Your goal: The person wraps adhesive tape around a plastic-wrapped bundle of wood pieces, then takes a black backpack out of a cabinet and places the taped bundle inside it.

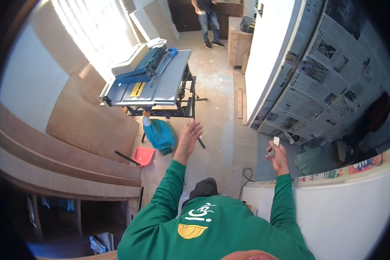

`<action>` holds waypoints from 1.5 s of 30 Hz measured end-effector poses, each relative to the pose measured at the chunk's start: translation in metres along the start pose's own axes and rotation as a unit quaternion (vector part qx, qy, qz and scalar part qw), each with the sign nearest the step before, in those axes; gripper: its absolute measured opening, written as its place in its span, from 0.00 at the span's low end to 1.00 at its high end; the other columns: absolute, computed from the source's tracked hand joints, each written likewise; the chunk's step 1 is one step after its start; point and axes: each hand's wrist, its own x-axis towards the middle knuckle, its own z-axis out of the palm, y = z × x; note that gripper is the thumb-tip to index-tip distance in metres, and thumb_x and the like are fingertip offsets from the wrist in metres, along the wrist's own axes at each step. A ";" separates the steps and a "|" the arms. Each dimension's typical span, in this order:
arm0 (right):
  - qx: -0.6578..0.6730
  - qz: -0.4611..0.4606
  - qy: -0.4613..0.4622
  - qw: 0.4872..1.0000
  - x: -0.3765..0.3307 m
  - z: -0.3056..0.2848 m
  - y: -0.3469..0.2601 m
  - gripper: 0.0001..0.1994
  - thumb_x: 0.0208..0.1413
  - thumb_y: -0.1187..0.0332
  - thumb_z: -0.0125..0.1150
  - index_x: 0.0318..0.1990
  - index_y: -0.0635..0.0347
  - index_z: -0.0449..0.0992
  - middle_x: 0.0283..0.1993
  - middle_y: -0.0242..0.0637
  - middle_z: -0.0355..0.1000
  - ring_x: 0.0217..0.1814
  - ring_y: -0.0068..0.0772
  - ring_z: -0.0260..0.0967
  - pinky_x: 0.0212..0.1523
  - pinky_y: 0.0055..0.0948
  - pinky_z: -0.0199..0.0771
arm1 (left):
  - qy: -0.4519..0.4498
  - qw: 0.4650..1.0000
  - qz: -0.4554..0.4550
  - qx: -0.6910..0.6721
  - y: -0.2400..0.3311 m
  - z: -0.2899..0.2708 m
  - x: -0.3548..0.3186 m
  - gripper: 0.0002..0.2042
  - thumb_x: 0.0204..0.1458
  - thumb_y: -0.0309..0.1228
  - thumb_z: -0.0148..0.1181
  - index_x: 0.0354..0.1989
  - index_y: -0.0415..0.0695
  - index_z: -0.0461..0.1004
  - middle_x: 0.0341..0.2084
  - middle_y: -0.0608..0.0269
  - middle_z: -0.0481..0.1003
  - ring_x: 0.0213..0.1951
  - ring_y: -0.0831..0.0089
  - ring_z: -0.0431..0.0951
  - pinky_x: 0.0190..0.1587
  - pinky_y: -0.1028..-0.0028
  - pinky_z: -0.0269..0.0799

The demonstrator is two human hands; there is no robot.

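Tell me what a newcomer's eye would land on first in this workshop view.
First, the blue and grey table saw standing mid-floor, upper centre. Next, the white panels covered in newspaper sheets along the right side. In front, a person in a green sleeve raises an open, empty left hand, while the right hand grips a small white piece; a red dustpan lies on the floor below the saw.

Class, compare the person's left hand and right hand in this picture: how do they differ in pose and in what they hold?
The left hand is open, fingers spread, holding nothing; the right hand is closed around a small pale flat object. The left hand reaches out over the floor; the right hand is raised beside the newspaper-covered panel. Both come from green sleeves.
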 end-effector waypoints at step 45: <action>-0.219 0.219 0.593 0.743 0.185 -0.449 0.218 0.19 0.56 0.61 0.61 0.46 0.70 0.76 0.46 0.63 0.75 0.52 0.65 0.73 0.57 0.56 0.72 | -0.676 0.476 0.028 0.562 -0.260 0.664 0.259 0.25 0.55 0.34 0.72 0.61 0.44 0.74 0.42 0.48 0.83 0.45 0.61 0.86 0.50 0.67 0.78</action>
